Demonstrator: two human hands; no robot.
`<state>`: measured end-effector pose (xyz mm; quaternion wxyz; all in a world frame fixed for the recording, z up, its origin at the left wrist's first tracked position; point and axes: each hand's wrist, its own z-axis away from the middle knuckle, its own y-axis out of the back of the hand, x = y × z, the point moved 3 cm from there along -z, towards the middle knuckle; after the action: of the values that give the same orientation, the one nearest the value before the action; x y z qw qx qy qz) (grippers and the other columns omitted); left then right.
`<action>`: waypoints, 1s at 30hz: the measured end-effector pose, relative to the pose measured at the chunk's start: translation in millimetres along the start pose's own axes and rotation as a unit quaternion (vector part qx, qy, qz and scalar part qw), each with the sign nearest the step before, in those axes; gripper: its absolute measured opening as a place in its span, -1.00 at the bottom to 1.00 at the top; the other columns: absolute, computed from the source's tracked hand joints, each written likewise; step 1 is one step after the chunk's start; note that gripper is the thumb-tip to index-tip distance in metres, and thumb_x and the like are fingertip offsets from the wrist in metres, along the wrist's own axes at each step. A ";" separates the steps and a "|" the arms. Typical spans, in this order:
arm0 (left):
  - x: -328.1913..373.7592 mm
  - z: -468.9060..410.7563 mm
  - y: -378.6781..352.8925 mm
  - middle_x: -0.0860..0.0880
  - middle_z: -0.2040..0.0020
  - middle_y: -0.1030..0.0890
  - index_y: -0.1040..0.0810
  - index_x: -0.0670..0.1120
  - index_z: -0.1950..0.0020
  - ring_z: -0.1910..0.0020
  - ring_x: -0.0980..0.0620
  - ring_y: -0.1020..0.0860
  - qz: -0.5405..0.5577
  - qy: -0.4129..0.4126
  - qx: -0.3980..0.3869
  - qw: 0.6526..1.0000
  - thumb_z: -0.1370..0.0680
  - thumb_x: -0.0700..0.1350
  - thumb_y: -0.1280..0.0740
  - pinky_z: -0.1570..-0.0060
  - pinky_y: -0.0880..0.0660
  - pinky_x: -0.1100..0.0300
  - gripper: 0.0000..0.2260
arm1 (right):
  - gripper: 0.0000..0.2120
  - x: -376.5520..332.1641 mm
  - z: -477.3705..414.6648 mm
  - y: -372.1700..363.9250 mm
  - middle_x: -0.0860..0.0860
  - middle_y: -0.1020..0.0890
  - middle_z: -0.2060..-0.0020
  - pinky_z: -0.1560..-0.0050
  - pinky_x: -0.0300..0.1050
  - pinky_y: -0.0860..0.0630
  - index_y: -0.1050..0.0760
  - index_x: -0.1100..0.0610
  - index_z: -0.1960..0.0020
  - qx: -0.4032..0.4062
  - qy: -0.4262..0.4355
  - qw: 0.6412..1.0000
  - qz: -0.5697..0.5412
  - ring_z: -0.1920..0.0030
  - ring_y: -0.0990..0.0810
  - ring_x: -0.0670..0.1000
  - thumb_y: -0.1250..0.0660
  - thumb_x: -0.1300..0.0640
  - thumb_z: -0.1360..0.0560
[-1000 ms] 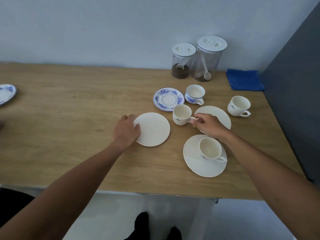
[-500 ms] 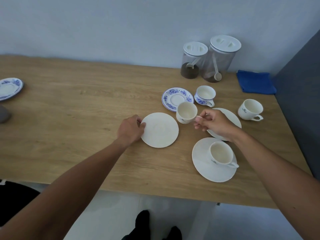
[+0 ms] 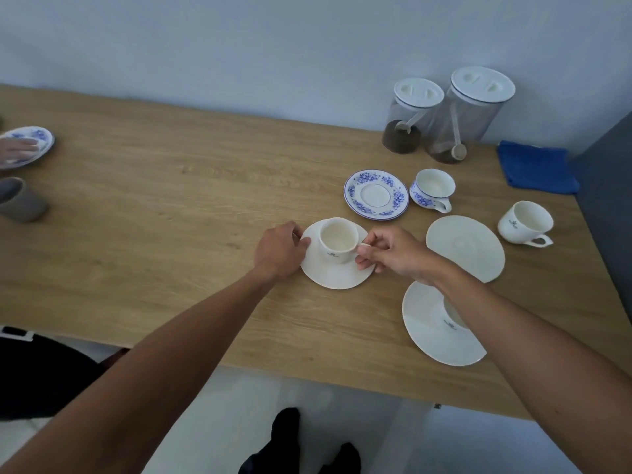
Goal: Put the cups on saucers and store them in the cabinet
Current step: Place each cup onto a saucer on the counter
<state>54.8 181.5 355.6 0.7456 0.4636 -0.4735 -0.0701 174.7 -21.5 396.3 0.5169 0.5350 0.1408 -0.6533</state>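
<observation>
A cream cup [image 3: 338, 239] stands on a cream saucer [image 3: 333, 273] at the table's middle. My right hand [image 3: 390, 251] pinches the cup's handle. My left hand [image 3: 281, 249] grips the saucer's left rim. Another cream saucer [image 3: 431, 333] near the front edge carries a second cup [image 3: 453, 316], mostly hidden by my right forearm. A bare cream saucer [image 3: 466, 248] lies to the right, with a loose cream cup [image 3: 525, 222] beyond it. A blue-flowered saucer [image 3: 376, 195] and a blue-flowered cup [image 3: 432, 189] sit side by side further back.
Two clear lidded jars [image 3: 448, 118] with scoops stand at the wall, a folded blue cloth [image 3: 537, 165] to their right. Far left, another person's hand [image 3: 17, 150] rests on a blue-flowered saucer [image 3: 32, 140], with a grey cup [image 3: 18, 200] beside it. A dark panel [image 3: 608, 200] borders the right.
My right hand carried the cream cup left and set it on the saucer that my left hand holds. Another person's hand has come onto the far-left saucer.
</observation>
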 end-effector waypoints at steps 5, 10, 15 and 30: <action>-1.0 -1.7 -0.1 0.12 0.24 -0.56 -0.55 -0.01 0.04 0.13 0.02 -0.56 0.006 -0.005 -0.001 1.000 -0.52 0.02 -0.36 0.11 -0.50 0.12 -0.88 | -0.83 -3.1 3.7 2.0 0.04 -0.76 0.16 0.12 -0.09 -0.59 -0.54 0.19 0.06 0.004 -0.003 1.000 0.019 0.07 -0.74 -0.04 -0.38 0.08 -0.57; -3.3 -4.4 1.4 0.13 0.24 -0.56 -0.57 -0.02 0.02 0.13 0.03 -0.57 0.007 0.002 -0.010 1.000 -0.51 0.02 -0.37 0.08 -0.51 0.13 -0.86 | -0.77 -9.5 6.9 1.4 0.01 -0.76 0.17 0.13 -0.10 -0.56 -0.54 0.23 0.00 0.014 -0.012 0.999 0.051 0.09 -0.74 -0.07 -0.39 0.05 -0.56; -3.3 -12.2 5.7 0.12 0.20 -0.60 -0.59 -0.02 0.06 0.12 0.05 -0.58 -0.012 -0.002 -0.034 0.999 -0.49 0.06 -0.37 0.10 -0.52 0.14 -0.84 | -0.67 -12.0 8.8 2.5 -0.04 -0.76 0.19 0.15 -0.12 -0.53 -0.46 0.09 -0.11 0.001 -0.036 0.997 0.062 0.08 -0.71 -0.09 -0.45 -0.07 -0.50; 73.1 -115.9 -22.3 -0.08 0.09 -0.66 -0.59 -0.06 -0.10 0.21 -0.02 -0.56 0.094 -0.022 -0.146 0.984 -0.51 -0.02 -0.40 0.05 -0.58 0.10 -0.79 | -0.69 43.0 3.4 114.9 0.03 -0.64 0.19 0.36 -0.12 -0.52 -0.46 0.06 -0.12 0.376 -0.177 0.909 -0.021 0.25 -0.65 -0.01 -0.31 -0.16 -0.56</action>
<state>191.2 201.7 371.5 0.7982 0.3011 -0.5159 -0.0782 272.3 -95.6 403.7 0.2800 0.5621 -0.1978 -0.7527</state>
